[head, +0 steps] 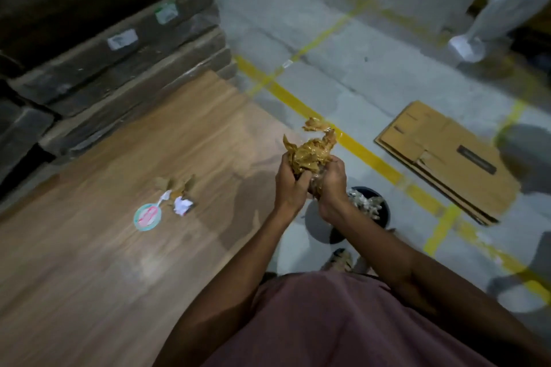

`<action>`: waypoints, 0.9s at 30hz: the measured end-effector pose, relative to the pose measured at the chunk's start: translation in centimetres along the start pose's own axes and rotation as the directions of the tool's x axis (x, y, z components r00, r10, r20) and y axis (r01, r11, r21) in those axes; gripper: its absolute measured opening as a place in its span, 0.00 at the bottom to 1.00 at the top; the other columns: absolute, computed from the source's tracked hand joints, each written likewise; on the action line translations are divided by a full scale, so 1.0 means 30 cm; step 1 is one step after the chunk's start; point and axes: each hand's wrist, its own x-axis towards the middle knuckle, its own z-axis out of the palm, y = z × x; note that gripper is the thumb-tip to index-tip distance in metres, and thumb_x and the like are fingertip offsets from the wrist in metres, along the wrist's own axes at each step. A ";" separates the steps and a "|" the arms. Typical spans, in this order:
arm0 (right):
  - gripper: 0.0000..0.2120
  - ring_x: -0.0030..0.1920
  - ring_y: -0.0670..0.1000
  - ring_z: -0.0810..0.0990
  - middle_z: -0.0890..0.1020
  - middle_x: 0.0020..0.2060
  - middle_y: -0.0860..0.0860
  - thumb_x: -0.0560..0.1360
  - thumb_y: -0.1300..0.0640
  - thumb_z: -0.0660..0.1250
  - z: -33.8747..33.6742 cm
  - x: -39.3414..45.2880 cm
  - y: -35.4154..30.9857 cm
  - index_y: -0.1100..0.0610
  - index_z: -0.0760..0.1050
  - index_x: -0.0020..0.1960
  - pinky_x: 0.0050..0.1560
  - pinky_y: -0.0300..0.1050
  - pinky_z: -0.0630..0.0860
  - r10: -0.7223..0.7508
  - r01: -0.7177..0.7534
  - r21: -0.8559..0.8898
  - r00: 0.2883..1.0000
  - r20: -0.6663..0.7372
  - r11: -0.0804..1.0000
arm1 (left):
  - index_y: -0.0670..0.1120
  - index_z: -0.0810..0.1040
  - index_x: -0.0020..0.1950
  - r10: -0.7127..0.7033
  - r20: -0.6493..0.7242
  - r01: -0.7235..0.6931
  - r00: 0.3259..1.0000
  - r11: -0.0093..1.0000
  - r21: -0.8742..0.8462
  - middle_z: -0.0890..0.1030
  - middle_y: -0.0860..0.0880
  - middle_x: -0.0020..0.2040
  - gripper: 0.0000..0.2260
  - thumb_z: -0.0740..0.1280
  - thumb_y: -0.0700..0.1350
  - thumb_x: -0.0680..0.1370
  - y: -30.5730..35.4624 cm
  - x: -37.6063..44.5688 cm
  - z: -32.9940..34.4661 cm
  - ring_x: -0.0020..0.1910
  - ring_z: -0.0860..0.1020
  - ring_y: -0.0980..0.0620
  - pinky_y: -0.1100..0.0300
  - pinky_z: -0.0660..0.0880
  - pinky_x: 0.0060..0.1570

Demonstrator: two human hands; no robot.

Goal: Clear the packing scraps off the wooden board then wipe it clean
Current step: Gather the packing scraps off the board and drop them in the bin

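We hold a crumpled wad of brown packing tape [313, 153] between both hands. Our left hand [290, 180] closes around its lower left side, and our right hand [331, 183] closes around its lower right side, so the two hands press the wad from both sides with the fingers curled on it. The top of the wad sticks out above the hands, with a loose torn end pointing up and away from us.

The hands are past the right edge of the wooden board [104, 247], over the grey floor [343, 74]. Just below the right hand, on the floor, stands a dark round bin [383, 213] with pale scraps inside; our right wrist covers part of its rim.

On the board, well apart from the hands to the left, some scraps remain: a small heap of brown tape pieces [177, 185], a crumpled white paper [182, 205] touching it, and a round label [147, 217] with a green ring just beside them. The rest of the board surface is blurred.

Behind the board there are stacked flat packages in dark wrapping [113, 39]. Yellow lines [357, 147] cross the floor, and a flattened cardboard box [447, 158] lies on the floor to the right, beyond one of the lines.
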 end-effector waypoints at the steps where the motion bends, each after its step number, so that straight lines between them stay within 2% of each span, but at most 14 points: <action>1: 0.18 0.51 0.60 0.85 0.85 0.52 0.57 0.75 0.52 0.57 -0.066 0.046 -0.012 0.53 0.78 0.62 0.44 0.59 0.84 0.012 -0.012 0.000 0.999 -0.032 1.000 | 0.50 0.73 0.61 -0.018 0.026 0.018 0.999 1.000 0.007 0.82 0.45 0.53 0.19 0.64 0.46 0.70 0.003 0.009 0.078 0.48 0.80 0.45 0.54 0.76 0.44; 4: 0.21 0.53 0.59 0.84 0.83 0.56 0.55 0.72 0.48 0.62 -0.294 0.267 0.006 0.53 0.76 0.63 0.52 0.63 0.83 0.065 -0.064 0.017 0.992 -0.111 0.998 | 0.50 0.73 0.62 -0.100 0.113 0.096 0.989 0.995 0.038 0.81 0.44 0.53 0.20 0.64 0.46 0.70 0.000 0.055 0.325 0.50 0.81 0.43 0.47 0.79 0.48; 6: 0.24 0.57 0.64 0.83 0.83 0.58 0.59 0.71 0.44 0.64 -0.444 0.426 0.062 0.53 0.77 0.63 0.54 0.69 0.81 0.149 -0.147 0.025 0.982 -0.120 0.989 | 0.48 0.71 0.68 -0.181 0.197 0.170 0.963 0.983 0.072 0.80 0.43 0.57 0.25 0.64 0.46 0.70 -0.026 0.093 0.479 0.53 0.80 0.44 0.48 0.78 0.50; 8: 0.22 0.56 0.65 0.84 0.84 0.55 0.60 0.74 0.46 0.61 -0.560 0.481 0.076 0.55 0.79 0.63 0.54 0.68 0.81 0.219 -0.218 0.021 0.962 -0.164 0.976 | 0.47 0.69 0.70 -0.298 0.260 0.289 0.919 0.955 0.074 0.80 0.43 0.59 0.25 0.66 0.44 0.73 -0.061 0.106 0.605 0.54 0.80 0.44 0.52 0.79 0.50; 11: 0.19 0.52 0.60 0.86 0.86 0.52 0.57 0.76 0.50 0.60 -0.650 0.489 -0.004 0.56 0.81 0.60 0.54 0.60 0.83 0.244 -0.233 0.074 0.939 -0.242 0.970 | 0.46 0.72 0.65 -0.468 0.285 0.483 0.837 0.875 0.018 0.81 0.48 0.50 0.18 0.67 0.35 0.76 -0.154 0.136 0.757 0.43 0.80 0.54 0.64 0.78 0.35; 13: 0.17 0.53 0.59 0.86 0.87 0.53 0.56 0.77 0.51 0.62 -0.719 0.576 0.017 0.55 0.83 0.60 0.56 0.59 0.83 0.256 -0.241 0.090 0.932 -0.256 0.966 | 0.47 0.75 0.60 -0.527 0.291 0.548 0.798 0.836 0.011 0.82 0.49 0.48 0.15 0.69 0.35 0.75 -0.237 0.176 0.849 0.43 0.82 0.53 0.65 0.77 0.32; 15: 0.16 0.55 0.57 0.85 0.86 0.55 0.54 0.78 0.51 0.63 -0.786 0.684 0.082 0.52 0.82 0.61 0.55 0.55 0.83 0.281 -0.267 0.088 0.919 -0.278 0.960 | 0.44 0.76 0.62 -0.580 0.286 0.595 0.763 0.803 0.039 0.84 0.46 0.52 0.17 0.71 0.36 0.74 -0.346 0.224 0.943 0.48 0.83 0.47 0.64 0.78 0.32; 17: 0.16 0.54 0.55 0.85 0.86 0.55 0.54 0.80 0.53 0.61 -0.846 0.780 0.171 0.55 0.81 0.63 0.47 0.48 0.84 0.321 -0.304 0.105 0.891 -0.320 0.947 | 0.44 0.75 0.66 -0.624 0.297 0.633 0.723 0.771 0.078 0.84 0.45 0.55 0.22 0.72 0.37 0.73 -0.475 0.270 1.022 0.50 0.83 0.46 0.64 0.77 0.32; 19: 0.16 0.53 0.57 0.84 0.84 0.55 0.57 0.81 0.57 0.58 -0.899 0.875 0.273 0.59 0.79 0.63 0.42 0.45 0.80 0.341 -0.315 0.132 0.864 -0.370 0.940 | 0.48 0.73 0.67 -0.655 0.336 0.659 0.677 0.742 0.120 0.83 0.48 0.57 0.26 0.74 0.40 0.70 -0.610 0.322 1.094 0.54 0.82 0.48 0.59 0.79 0.39; 21: 0.15 0.53 0.57 0.81 0.82 0.55 0.58 0.82 0.57 0.58 -0.952 0.989 0.399 0.60 0.77 0.63 0.43 0.45 0.76 0.361 -0.331 0.145 0.846 -0.393 0.933 | 0.51 0.72 0.65 -0.683 0.344 0.675 0.645 0.719 0.162 0.82 0.50 0.59 0.28 0.76 0.42 0.67 -0.771 0.379 1.164 0.58 0.80 0.47 0.51 0.80 0.52; 23: 0.13 0.53 0.55 0.80 0.82 0.55 0.57 0.82 0.56 0.59 -0.989 1.096 0.519 0.58 0.77 0.62 0.45 0.46 0.76 0.387 -0.356 0.152 0.838 -0.384 0.922 | 0.49 0.70 0.66 -0.714 0.296 0.696 0.634 0.694 0.183 0.81 0.48 0.60 0.34 0.78 0.45 0.63 -0.933 0.423 1.222 0.58 0.80 0.47 0.46 0.79 0.58; 25: 0.10 0.53 0.56 0.82 0.83 0.54 0.55 0.83 0.55 0.60 -1.025 1.197 0.640 0.55 0.78 0.59 0.48 0.48 0.78 0.416 -0.380 0.171 0.824 -0.385 0.909 | 0.47 0.64 0.68 -0.757 0.249 0.736 0.604 0.650 0.190 0.76 0.46 0.62 0.37 0.79 0.46 0.65 -1.060 0.447 1.265 0.56 0.78 0.50 0.49 0.78 0.56; 27: 0.12 0.56 0.59 0.83 0.84 0.56 0.56 0.81 0.53 0.62 -1.058 1.284 0.751 0.55 0.80 0.59 0.51 0.53 0.80 0.437 -0.393 0.194 0.826 -0.356 0.899 | 0.46 0.63 0.69 -0.763 0.221 0.745 0.608 0.644 0.175 0.75 0.47 0.61 0.30 0.75 0.41 0.72 -1.169 0.475 1.303 0.52 0.77 0.53 0.56 0.76 0.47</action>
